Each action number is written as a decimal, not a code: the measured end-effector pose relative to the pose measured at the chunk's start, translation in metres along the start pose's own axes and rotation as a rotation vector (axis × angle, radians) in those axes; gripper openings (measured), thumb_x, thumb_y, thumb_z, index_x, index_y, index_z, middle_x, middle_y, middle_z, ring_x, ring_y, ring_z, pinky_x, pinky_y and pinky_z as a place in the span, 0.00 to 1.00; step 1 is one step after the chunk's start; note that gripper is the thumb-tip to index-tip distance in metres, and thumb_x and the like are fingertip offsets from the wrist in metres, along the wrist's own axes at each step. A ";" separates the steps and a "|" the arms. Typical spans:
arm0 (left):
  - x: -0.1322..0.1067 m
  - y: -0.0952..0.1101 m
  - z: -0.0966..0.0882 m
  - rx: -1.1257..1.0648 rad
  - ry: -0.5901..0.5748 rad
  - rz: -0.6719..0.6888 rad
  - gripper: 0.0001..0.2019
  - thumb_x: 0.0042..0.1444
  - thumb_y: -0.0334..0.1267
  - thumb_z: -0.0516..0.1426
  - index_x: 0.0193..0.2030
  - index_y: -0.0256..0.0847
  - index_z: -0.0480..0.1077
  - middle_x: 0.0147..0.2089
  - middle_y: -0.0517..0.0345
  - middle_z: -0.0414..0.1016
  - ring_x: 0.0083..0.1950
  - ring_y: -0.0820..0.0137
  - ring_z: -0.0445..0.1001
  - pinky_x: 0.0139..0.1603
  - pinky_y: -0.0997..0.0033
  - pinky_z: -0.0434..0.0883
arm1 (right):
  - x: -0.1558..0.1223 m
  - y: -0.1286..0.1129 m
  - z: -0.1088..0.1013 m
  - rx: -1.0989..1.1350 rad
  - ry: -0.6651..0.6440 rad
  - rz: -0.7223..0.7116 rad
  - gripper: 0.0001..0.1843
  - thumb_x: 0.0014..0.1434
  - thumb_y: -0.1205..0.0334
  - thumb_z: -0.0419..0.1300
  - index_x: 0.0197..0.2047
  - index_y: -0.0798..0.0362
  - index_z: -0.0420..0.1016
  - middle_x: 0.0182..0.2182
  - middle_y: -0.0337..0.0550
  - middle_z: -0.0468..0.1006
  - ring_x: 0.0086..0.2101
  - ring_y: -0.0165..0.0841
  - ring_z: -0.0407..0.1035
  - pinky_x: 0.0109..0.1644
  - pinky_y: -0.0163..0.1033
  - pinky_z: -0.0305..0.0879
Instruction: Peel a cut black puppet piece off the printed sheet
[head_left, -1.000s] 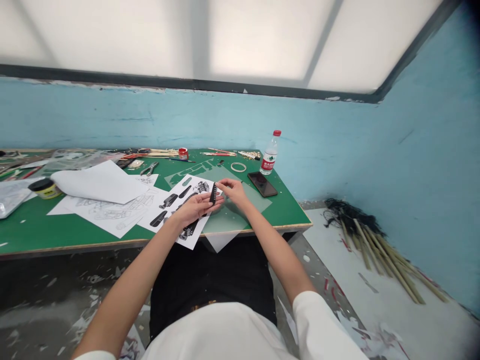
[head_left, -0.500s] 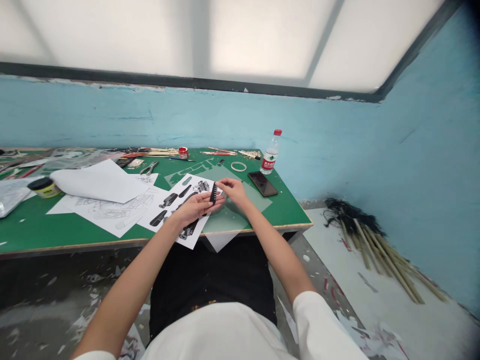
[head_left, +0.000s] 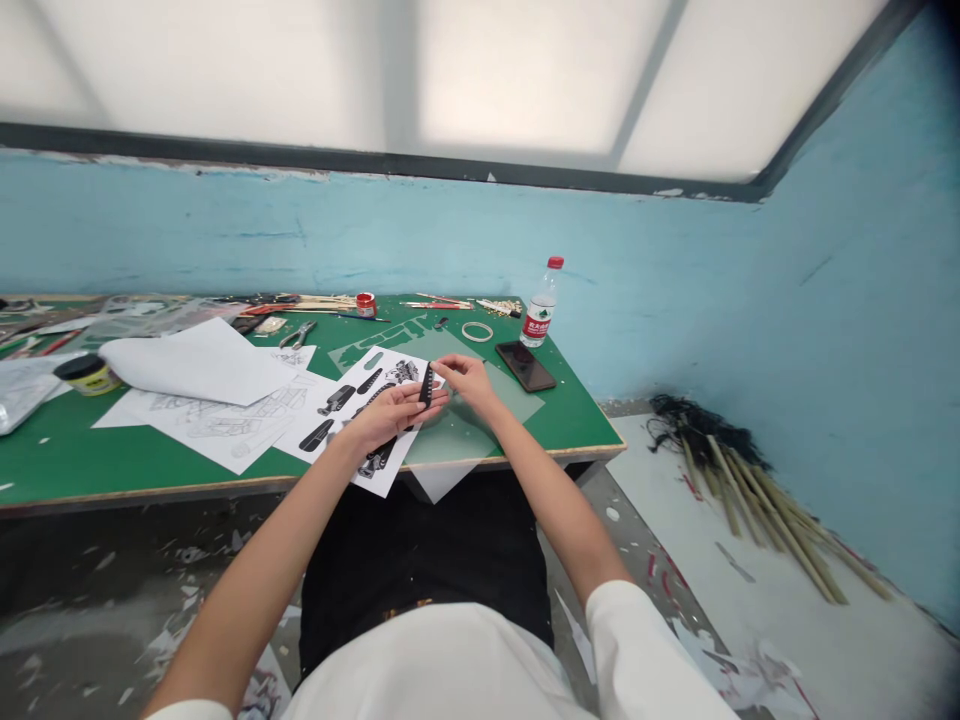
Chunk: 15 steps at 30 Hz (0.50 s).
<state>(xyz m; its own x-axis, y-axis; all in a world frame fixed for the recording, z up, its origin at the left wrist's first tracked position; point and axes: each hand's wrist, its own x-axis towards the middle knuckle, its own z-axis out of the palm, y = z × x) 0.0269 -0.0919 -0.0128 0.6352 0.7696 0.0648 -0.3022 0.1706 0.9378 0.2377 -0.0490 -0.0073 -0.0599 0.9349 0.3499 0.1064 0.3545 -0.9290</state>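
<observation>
A narrow black strip (head_left: pixel 427 386) with small pale marks along it stands between my hands, above the table. My left hand (head_left: pixel 386 415) is palm up, its thumb and fingers closed on the strip's lower part. With a pinch of thumb and fingertips, my right hand (head_left: pixel 466 378) holds the strip's upper end. Under the left hand lies a white sheet printed with black shapes (head_left: pixel 367 372), partly covered by that hand and overhanging the front edge. A translucent sheet (head_left: pixel 465 430) lies beneath the right hand, one corner also past the edge.
On the green table (head_left: pixel 577 415), a phone (head_left: pixel 525 366), a red-capped bottle (head_left: pixel 540 310) and a pale ring (head_left: pixel 477 341) sit right. Loose papers (head_left: pixel 202 365), pliers (head_left: pixel 298 335) and a black-lidded jar (head_left: pixel 86 373) lie left. A red jar (head_left: pixel 366 305) stands behind. Poles (head_left: pixel 765 510) lie right.
</observation>
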 end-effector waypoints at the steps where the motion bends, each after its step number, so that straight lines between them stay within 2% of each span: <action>1: 0.000 0.000 0.000 -0.001 -0.001 -0.001 0.21 0.67 0.39 0.67 0.65 0.39 0.74 0.65 0.46 0.78 0.66 0.55 0.77 0.72 0.39 0.71 | 0.000 0.000 0.000 -0.001 0.001 0.001 0.28 0.51 0.33 0.72 0.36 0.52 0.84 0.31 0.43 0.81 0.34 0.37 0.71 0.34 0.38 0.65; 8: 0.000 0.001 0.001 0.002 -0.004 -0.002 0.22 0.67 0.39 0.67 0.65 0.39 0.74 0.66 0.46 0.78 0.67 0.55 0.77 0.72 0.39 0.70 | 0.000 -0.001 0.000 0.002 0.002 0.015 0.30 0.50 0.31 0.72 0.36 0.52 0.84 0.31 0.43 0.80 0.33 0.36 0.70 0.33 0.38 0.65; 15: 0.000 0.001 0.001 0.011 -0.003 -0.003 0.21 0.67 0.40 0.66 0.64 0.39 0.75 0.66 0.46 0.77 0.67 0.54 0.77 0.71 0.40 0.71 | 0.000 -0.003 -0.001 0.010 -0.037 0.060 0.36 0.54 0.24 0.65 0.36 0.52 0.83 0.25 0.38 0.74 0.24 0.29 0.63 0.28 0.37 0.61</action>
<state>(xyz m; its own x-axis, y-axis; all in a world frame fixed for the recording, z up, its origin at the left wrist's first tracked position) 0.0274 -0.0924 -0.0113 0.6383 0.7673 0.0625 -0.2924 0.1665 0.9417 0.2384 -0.0502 -0.0048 -0.0902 0.9532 0.2886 0.1007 0.2970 -0.9495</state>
